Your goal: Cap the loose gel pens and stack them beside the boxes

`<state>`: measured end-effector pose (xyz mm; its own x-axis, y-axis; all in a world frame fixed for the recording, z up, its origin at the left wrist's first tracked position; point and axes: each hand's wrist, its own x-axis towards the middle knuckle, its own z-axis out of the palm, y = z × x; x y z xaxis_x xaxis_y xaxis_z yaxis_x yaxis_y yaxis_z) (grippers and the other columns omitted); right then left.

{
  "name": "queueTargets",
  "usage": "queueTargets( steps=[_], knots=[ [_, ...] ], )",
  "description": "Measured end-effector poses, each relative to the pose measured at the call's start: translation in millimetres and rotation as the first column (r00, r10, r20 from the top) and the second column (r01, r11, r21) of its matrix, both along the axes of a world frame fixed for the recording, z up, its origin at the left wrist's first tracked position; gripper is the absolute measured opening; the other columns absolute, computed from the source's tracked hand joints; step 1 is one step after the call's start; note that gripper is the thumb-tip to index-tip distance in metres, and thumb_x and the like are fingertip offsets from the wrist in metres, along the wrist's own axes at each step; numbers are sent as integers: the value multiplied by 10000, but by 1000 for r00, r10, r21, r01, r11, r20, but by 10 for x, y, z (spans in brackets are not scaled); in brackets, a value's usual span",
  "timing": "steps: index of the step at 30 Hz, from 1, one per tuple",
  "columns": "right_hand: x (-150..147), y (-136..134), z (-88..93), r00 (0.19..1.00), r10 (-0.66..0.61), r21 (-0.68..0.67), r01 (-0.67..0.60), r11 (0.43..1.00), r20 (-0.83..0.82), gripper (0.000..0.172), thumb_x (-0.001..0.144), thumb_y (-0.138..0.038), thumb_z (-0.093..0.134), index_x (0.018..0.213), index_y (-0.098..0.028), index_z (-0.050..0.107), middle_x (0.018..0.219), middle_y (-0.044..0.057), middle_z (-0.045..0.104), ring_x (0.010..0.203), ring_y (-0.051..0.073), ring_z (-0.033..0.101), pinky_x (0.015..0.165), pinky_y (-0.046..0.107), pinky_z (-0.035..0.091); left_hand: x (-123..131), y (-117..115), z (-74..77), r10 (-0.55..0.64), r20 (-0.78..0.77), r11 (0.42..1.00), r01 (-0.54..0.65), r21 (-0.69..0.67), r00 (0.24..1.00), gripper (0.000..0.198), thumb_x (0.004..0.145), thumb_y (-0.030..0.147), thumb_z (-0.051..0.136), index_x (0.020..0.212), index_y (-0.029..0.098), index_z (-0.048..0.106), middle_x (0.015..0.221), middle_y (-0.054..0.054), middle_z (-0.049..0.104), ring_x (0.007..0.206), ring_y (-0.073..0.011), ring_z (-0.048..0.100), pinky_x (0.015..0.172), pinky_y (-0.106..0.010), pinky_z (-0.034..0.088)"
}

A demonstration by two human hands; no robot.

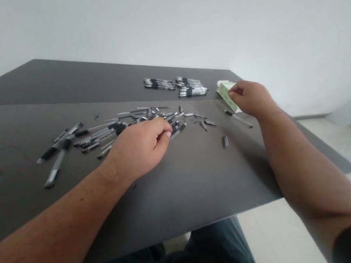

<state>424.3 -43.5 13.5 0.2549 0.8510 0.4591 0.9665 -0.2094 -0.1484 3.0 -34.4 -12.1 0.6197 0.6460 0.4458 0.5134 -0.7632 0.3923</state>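
Observation:
My left hand (141,148) is closed at the near side of a pile of pen parts, thumb pressed against the curled fingers. Whatever it may hold is hidden. The pile has clear pen barrels with black grips (97,139), thin refills (126,113) and small caps (203,125). My right hand (253,97) is in a pinch at the near right side of a light green box (228,96). I cannot tell whether its fingertips grip the box or something small. Just below that hand lies a single pen barrel with a black grip (239,118).
Bundles of pens (158,84) and more bundles (193,90) lie toward the back of the dark grey table (185,192). A loose cap (225,141) lies right of centre. Two larger pens (63,160) lie at the left. A white wall (158,23) stands behind.

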Motion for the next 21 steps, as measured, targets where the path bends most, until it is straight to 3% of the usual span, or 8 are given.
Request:
queueTargets(
  steps=[7, 12, 16, 21],
  knots=[
    [-230, 26, -71, 997, 67, -36, -68, 997, -31, 292, 944, -375, 690, 1084, -233, 903, 998, 131, 884, 927, 351, 789, 884, 499, 622, -5, 23, 43, 56, -5, 998, -56, -22, 998, 236, 1033, 333, 579, 1025, 251, 800, 880, -32, 823, 787, -230, 726, 748, -350, 481],
    [-583, 5, -144, 962, 260, -8, -262, 965, -80, 264, 966, -388, 676, 1048, -252, 887, 971, 89, 876, 869, 307, 776, 844, 456, 614, -26, 57, 31, 83, 23, 996, -83, -14, 996, 224, 1037, 319, 594, 1034, 237, 803, 872, -32, 823, 790, -221, 733, 753, -347, 501],
    [-890, -42, -178, 891, 452, -30, -454, 891, -46, 235, 972, -342, 683, 1052, -246, 881, 1010, 89, 868, 871, 283, 768, 865, 430, 605, 8, 74, -39, 23, -94, 1000, -22, 9, 995, 230, 1031, 288, 615, 1104, 215, 821, 1038, -81, 853, 1008, -279, 788, 896, -392, 570],
    [-1027, -75, -190, 829, 558, -75, -558, 826, -21, 242, 989, -331, 688, 1098, -227, 878, 997, 92, 858, 852, 274, 754, 848, 405, 588, 87, 58, -135, -54, -301, 998, 60, 10, 952, 270, 1055, 282, 630, 1213, 191, 830, 1229, -136, 839, 1202, -354, 779, 1058, -481, 598]
  ],
)
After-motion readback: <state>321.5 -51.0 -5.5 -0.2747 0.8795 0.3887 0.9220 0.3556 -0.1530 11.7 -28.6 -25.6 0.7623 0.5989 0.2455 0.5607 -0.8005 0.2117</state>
